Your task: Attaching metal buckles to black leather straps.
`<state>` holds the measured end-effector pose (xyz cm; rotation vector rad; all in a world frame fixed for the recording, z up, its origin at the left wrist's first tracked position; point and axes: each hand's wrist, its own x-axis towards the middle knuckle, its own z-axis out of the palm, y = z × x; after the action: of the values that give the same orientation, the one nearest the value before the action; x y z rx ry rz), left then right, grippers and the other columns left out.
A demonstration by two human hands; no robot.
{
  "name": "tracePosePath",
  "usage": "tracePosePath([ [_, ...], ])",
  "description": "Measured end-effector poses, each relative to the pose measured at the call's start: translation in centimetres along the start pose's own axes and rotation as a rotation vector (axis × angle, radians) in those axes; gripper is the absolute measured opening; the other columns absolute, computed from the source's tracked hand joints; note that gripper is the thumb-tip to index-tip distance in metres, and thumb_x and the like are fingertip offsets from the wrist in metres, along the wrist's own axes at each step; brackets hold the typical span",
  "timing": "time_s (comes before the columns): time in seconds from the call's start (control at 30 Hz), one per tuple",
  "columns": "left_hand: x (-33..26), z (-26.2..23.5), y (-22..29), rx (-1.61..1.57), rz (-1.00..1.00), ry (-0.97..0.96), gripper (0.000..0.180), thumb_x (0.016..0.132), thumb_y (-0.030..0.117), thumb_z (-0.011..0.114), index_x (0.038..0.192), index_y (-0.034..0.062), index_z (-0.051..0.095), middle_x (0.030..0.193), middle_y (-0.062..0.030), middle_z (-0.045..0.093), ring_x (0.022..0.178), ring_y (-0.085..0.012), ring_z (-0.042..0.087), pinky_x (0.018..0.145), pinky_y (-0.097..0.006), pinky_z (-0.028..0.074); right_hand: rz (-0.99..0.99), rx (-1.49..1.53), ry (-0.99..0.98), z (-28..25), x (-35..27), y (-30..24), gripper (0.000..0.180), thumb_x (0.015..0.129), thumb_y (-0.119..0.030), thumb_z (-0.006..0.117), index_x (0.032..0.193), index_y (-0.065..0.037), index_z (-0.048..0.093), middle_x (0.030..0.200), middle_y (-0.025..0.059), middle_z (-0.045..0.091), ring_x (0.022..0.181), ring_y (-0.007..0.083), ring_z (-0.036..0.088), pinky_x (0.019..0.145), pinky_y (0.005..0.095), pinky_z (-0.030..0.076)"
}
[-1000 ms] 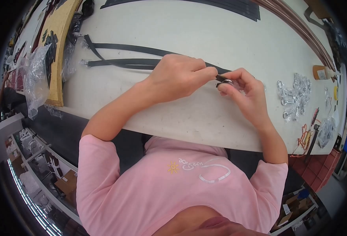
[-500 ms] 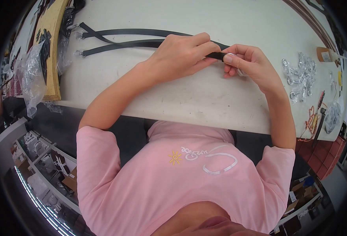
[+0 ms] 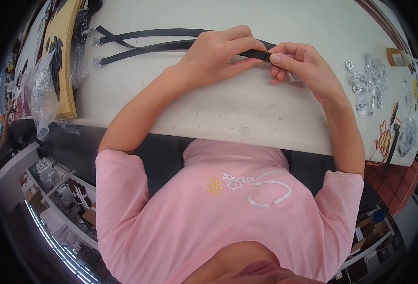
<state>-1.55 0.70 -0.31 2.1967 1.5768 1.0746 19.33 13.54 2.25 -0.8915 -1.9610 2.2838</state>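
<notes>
Where left hand [image 3: 217, 53] pinches, black strap [image 3: 255, 54], running into right hand [image 3: 301, 62].

And it's pink up front: a soft, pale pink top [image 3: 209, 222], plain cloth, folds running across it. Look at the chest, there's a little yellow sun [image 3: 214, 186], a round ring with thin rays all about it, and right beside it white script lettering [image 3: 239, 180], looping away into one big sweeping curve! Rounded neckline [image 3: 237, 243], cut wide. Now the sleeves: left sleeve [image 3: 121, 184], right sleeve [image 3: 341, 196], both short, loose and the same pink, bare forearms below, and left hand [image 3: 217, 56] and right hand [image 3: 298, 62] both bare.
</notes>
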Motion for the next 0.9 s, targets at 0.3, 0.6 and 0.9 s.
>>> tracePosePath([
  [0.3,0.24,0.15,0.25,-0.101,-0.063,0.014,0.025,0.083,0.009,0.081,0.106,0.0034,0.073,0.089,-0.0059,0.066,0.075,-0.0184,0.066,0.064,-0.027,0.053,-0.005,0.042,-0.002,-0.33,0.26,0.45,0.029,0.096,-0.029,0.071,0.103,-0.001,0.07,0.084,0.0035,0.068,0.075,0.0103,0.066,0.074,0.0222,0.052],
  [0.6,0.22,0.14,0.57,-0.134,-0.1,0.04,0.024,0.082,0.008,0.082,0.105,0.0035,0.074,0.089,-0.0052,0.066,0.073,-0.016,0.064,0.062,-0.027,0.05,-0.011,0.038,0.012,-0.05,0.22,0.41,0.027,0.096,-0.029,0.071,0.101,-0.003,0.07,0.084,0.0031,0.068,0.075,0.0098,0.066,0.074,0.022,0.051],
  [0.9,0.25,0.24,0.54,-0.166,-0.12,0.034,0.024,0.082,0.008,0.082,0.104,0.0032,0.074,0.088,-0.0051,0.066,0.073,-0.0155,0.064,0.062,-0.026,0.05,-0.021,0.045,0.016,-0.04,0.17,0.53,0.027,0.096,-0.03,0.07,0.101,-0.003,0.069,0.083,0.0032,0.067,0.074,0.0107,0.066,0.075,0.0224,0.05],
])
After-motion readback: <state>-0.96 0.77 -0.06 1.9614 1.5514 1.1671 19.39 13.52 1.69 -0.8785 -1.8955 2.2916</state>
